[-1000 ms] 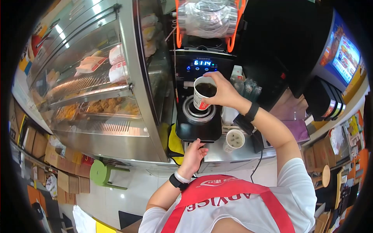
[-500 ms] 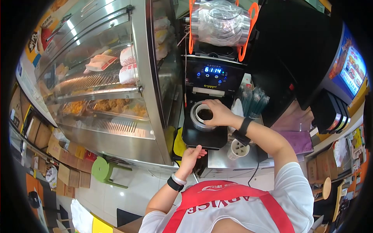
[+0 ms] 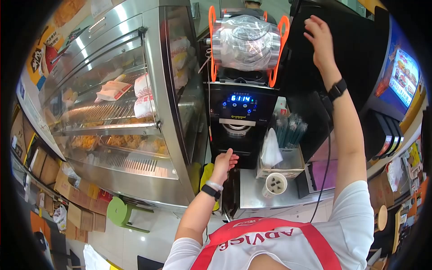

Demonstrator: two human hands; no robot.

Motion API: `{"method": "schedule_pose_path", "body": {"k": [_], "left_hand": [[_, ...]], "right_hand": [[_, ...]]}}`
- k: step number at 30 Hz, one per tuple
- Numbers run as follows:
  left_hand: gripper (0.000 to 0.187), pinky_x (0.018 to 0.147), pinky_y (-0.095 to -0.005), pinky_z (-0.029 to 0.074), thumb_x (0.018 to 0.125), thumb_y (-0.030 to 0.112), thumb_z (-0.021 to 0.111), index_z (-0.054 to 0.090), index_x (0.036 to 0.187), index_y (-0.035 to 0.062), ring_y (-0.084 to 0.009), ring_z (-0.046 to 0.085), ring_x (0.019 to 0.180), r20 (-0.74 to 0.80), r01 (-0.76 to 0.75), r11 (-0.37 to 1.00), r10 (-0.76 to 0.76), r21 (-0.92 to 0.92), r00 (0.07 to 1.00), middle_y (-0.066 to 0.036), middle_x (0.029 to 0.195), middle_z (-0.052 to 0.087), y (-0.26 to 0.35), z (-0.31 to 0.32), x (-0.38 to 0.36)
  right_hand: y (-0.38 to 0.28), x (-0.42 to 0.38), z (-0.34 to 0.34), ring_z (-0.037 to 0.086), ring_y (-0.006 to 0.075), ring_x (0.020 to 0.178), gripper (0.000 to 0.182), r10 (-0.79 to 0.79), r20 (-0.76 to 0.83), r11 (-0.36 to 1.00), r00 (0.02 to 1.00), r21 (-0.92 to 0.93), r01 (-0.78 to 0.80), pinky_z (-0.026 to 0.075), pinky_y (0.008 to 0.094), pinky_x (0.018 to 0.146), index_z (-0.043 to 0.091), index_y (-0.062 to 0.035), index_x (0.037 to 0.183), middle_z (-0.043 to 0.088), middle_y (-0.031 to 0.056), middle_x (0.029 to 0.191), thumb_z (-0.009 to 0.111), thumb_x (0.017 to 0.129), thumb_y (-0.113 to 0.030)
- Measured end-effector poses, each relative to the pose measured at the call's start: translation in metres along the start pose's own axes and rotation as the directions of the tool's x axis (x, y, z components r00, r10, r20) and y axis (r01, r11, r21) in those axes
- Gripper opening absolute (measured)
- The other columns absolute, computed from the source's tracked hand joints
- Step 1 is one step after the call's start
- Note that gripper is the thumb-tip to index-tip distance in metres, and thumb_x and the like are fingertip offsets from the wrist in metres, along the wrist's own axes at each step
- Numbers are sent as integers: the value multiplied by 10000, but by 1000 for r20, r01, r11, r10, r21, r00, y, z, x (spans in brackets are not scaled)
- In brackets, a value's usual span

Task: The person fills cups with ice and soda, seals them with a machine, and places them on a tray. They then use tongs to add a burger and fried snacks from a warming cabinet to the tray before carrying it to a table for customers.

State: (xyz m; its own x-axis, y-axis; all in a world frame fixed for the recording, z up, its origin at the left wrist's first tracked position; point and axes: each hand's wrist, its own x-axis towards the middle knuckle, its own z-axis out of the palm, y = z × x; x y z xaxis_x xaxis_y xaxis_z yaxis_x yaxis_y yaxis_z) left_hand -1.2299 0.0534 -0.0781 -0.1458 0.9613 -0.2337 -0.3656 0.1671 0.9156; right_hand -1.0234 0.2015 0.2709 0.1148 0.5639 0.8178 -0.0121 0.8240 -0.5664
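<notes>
The black cup sealing machine (image 3: 245,96) stands in front of me, its blue display lit with 6114. Under its head, the metal ring of the cup holder (image 3: 236,130) is partly visible; any cup in it is hidden. My left hand (image 3: 225,165) is at the front edge of the machine's lower tray, fingers stretched out and holding nothing. Raised high on the right, my right hand (image 3: 321,41) is empty with its fingers apart, beside the film roll (image 3: 246,42) on top of the machine. A cup with dark pieces on top (image 3: 275,184) stands on the metal counter.
On the left is a heated glass display case (image 3: 112,112) with fried food. Right of the machine stands a box of wrapped straws (image 3: 290,130) and white bags (image 3: 271,150). A black cable (image 3: 325,180) hangs by my right arm. A green stool (image 3: 118,211) is on the floor.
My right hand has let go of the cup in the holder and risen up and right. The holder has slid back under the sealing head. My left hand has moved slightly forward.
</notes>
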Motion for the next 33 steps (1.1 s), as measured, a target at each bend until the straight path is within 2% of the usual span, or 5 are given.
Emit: {"method": "schedule_pose_path", "body": {"k": [9, 13, 17, 21, 33], "left_hand": [[349, 513, -235, 388, 795, 431, 557, 544, 820, 83, -92, 517, 570, -27, 115, 993, -116, -14, 993, -17, 762, 607, 14, 8, 51], [329, 485, -255, 387, 781, 410, 586, 531, 803, 86, -99, 504, 545, -87, 73, 997, -72, 10, 994, -9, 723, 586, 12, 6, 54], [284, 479, -251, 382, 768, 366, 616, 525, 793, 98, -93, 491, 533, -134, 47, 999, -48, -9, 990, 1, 702, 573, 11, 8, 54], [310, 548, -242, 404, 756, 394, 625, 502, 853, 127, -87, 515, 599, -111, 78, 997, -75, 20, 991, 6, 759, 569, 8, 4, 57], [187, 577, -228, 435, 802, 182, 596, 460, 915, 120, -95, 532, 656, -251, -29, 983, -19, -184, 968, 11, 816, 532, 11, 26, 55]], "right_hand": [[59, 47, 0, 328, 308, 1193, 880, 25, 50, 964, 998, -267, -11, 277, 347, 965, 215, 23, 1304, 291, 252, 1298, 672, 664, -372], [59, 69, 0, 232, 250, 1258, 540, 16, 208, 1000, 978, -4, -16, 236, 368, 990, 365, -74, 1265, 174, 129, 1387, 526, 814, -324], [21, 109, -15, 492, 147, 945, 421, 230, 391, 912, 891, 232, -337, 333, 306, 890, 490, -86, 1128, 539, 49, 1015, 563, 796, -334], [-15, 74, -4, 376, 110, 591, 271, 65, 590, 836, 805, 408, -367, 352, 243, 666, 355, -96, 677, 333, -4, 625, 451, 877, -251], [-20, -197, -31, 394, 203, 612, 305, -404, 144, 898, 903, 248, 362, 308, 351, 622, 403, -70, 557, 419, 65, 607, 475, 779, -267]]}}
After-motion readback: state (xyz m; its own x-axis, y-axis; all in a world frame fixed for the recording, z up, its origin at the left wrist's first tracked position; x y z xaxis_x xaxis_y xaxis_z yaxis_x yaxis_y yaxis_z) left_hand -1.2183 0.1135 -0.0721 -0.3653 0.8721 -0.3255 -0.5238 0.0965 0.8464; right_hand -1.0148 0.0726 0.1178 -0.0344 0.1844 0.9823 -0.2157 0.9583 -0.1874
